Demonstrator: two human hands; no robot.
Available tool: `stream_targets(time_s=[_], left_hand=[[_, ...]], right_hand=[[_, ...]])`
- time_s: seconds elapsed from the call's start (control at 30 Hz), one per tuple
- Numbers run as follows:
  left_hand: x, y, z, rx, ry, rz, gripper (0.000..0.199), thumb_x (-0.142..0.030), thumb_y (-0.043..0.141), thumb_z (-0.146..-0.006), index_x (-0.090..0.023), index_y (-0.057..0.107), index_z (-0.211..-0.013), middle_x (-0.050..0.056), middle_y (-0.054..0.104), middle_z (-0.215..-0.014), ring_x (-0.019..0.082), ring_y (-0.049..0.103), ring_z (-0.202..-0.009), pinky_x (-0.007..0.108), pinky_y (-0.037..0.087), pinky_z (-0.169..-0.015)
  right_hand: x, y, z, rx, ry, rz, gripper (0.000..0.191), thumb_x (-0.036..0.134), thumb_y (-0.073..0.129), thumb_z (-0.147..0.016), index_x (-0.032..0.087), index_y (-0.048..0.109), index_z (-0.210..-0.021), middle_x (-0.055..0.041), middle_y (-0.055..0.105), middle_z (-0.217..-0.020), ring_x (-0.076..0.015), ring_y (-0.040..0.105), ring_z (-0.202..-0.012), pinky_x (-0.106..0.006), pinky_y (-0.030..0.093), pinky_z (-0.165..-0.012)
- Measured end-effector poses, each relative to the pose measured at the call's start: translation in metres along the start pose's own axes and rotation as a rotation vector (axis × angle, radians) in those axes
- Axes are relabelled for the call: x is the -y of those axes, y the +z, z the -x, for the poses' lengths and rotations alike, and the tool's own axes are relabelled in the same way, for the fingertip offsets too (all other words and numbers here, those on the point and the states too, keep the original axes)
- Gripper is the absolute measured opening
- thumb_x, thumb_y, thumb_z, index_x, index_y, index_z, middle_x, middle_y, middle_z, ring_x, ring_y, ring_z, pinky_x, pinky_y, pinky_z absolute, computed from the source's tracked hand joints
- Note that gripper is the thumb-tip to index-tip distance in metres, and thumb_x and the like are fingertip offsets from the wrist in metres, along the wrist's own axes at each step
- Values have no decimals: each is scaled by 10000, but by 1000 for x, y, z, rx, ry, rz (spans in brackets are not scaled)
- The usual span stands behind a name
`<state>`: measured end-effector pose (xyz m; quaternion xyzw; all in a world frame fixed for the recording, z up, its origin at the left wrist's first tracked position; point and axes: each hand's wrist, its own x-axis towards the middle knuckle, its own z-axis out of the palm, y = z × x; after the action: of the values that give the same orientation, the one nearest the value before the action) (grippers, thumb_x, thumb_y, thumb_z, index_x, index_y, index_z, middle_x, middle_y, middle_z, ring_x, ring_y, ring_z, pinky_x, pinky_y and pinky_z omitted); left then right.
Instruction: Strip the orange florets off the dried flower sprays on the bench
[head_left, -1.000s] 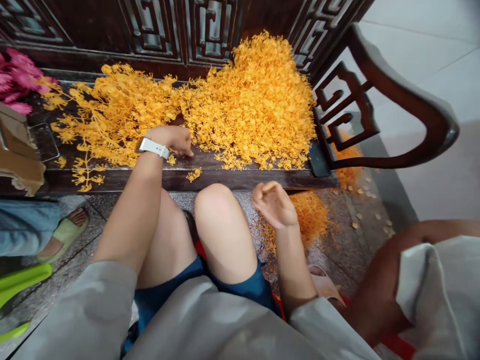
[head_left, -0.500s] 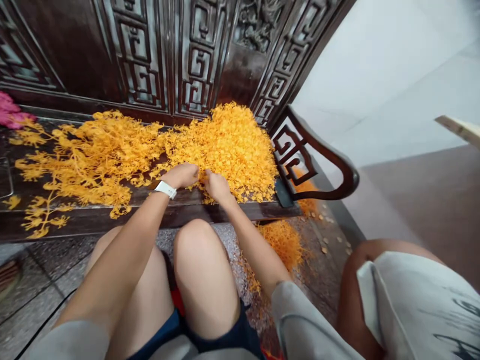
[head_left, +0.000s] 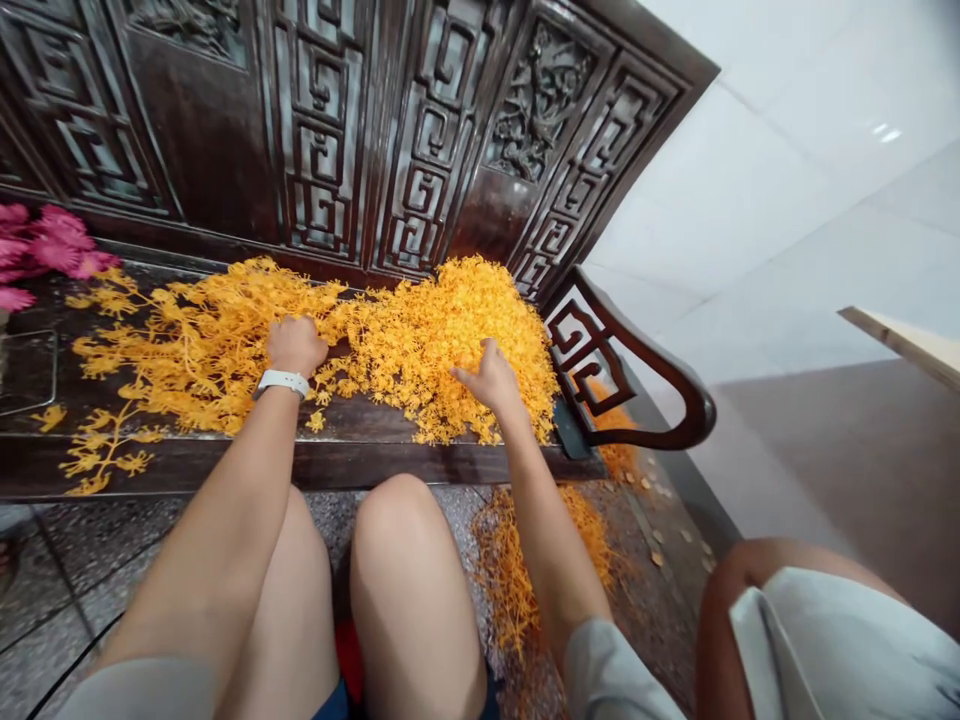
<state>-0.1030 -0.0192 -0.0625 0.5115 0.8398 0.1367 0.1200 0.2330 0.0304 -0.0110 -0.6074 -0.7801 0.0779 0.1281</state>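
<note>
My left hand (head_left: 295,345), with a white watch band on its wrist, is closed over the yellow artificial flower sprays (head_left: 202,330), which are branched stems with blossoms. Its fingertips are hidden, so what they grip is unclear. Over the front of a heap of small loose yellow blossoms (head_left: 457,300) is my right hand (head_left: 491,380), thumb apart from the fingers and nothing visible in it. Both piles lie on a dark carved wooden bench (head_left: 360,425). One separate spray (head_left: 97,450) lies across its front edge at left.
Orange stem scraps (head_left: 510,570) are heaped on the floor below the bench. A curved armrest (head_left: 675,430) bounds the right end. Pink flowers (head_left: 56,240) and a wire frame (head_left: 52,370) lie at far left. Another person's knee (head_left: 727,590) is close on my right.
My hands were close together at the front of the blossom heap and have parted. The left moved left onto the sprays; the right moved right and opened. The view has tilted up slightly.
</note>
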Motion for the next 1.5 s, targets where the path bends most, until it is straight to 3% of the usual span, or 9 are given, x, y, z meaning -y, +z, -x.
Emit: stream_targets(time_s=[0.2, 0.4, 0.53, 0.67, 0.8, 0.93, 1.07, 1.27, 1.5], left_hand=[[-7, -1, -1, -93, -149, 48, 387, -277, 572, -906, -112, 797, -1174, 285, 702, -1309, 499, 488, -1390, 615, 418, -1098], [-6, 9, 3, -198, -133, 30, 491, -294, 601, -894, -113, 669, -1346, 309, 526, -1506, 481, 398, -1442, 655, 387, -1090], [-12, 18, -3, -86, -108, 85, 618, -277, 610, -888, -113, 554, -1481, 321, 482, -1556, 477, 394, -1483, 711, 302, -1173], [-18, 22, -8, -43, -202, 141, 784, -374, 622, -897, -108, 407, -1602, 344, 404, -1620, 527, 408, -1483, 744, 293, -1172], [-16, 18, -9, -56, -225, 164, 874, -462, 580, -937, -150, 266, -1692, 356, 234, -1723, 551, 417, -1490, 756, 282, -1176], [-12, 18, -6, 18, -215, 140, 783, -467, 539, -970, -253, 338, -1696, 301, 230, -1752, 568, 415, -1482, 788, 281, -1145], [-11, 30, -8, 6, -196, 129, 795, -477, 603, -930, -227, 418, -1662, 330, 243, -1742, 585, 389, -1494, 811, 285, -1115], [-5, 39, -13, -64, -249, 166, 801, -489, 653, -905, -239, 453, -1639, 336, 423, -1614, 536, 390, -1482, 741, 389, -1083], [9, 38, -17, -180, -243, 194, 698, -544, 674, -877, -213, 621, -1489, 316, 570, -1494, 541, 463, -1397, 723, 390, -1088]], right_hand=[[86, 32, -32, 178, -316, -66, 484, 549, 554, -1037, 151, 651, -1295, -214, 659, -1340, -347, 665, -1137, -455, 514, -971], [161, 105, -94, 304, -277, 69, 517, 570, 566, -1022, 129, 693, -1260, -248, 546, -1515, -437, 470, -1416, -587, 434, -1139], [170, 121, -118, 316, -247, 63, 295, 349, 563, -1016, 130, 732, -1118, -225, 571, -1482, -398, 476, -1389, -566, 408, -1153], [163, 117, -132, 297, -207, 28, 396, 430, 459, -1053, 135, 721, -1014, -218, 571, -1466, -383, 487, -1348, -533, 443, -1100], [158, 119, -129, 354, -211, 21, 343, 481, 636, -949, 153, 719, -894, -168, 628, -1391, -364, 512, -1314, -505, 437, -1098], [160, 126, -128, 319, -186, -12, 272, 372, 583, -954, 159, 713, -847, -145, 652, -1299, -349, 550, -1242, -453, 463, -1003], [155, 110, -145, 222, -170, -48, 381, 421, 419, -1034, 167, 684, -931, -148, 617, -1313, -345, 543, -1213, -455, 472, -958], [133, 43, -156, 75, -402, -20, 189, 311, 499, -1016, 190, 633, -958, -155, 608, -1283, -372, 507, -1237, -555, 427, -1022], [101, -17, -155, -110, -495, 65, 107, 187, 525, -1005, 199, 631, -993, -137, 628, -1229, -320, 540, -1179, -480, 454, -1002]])
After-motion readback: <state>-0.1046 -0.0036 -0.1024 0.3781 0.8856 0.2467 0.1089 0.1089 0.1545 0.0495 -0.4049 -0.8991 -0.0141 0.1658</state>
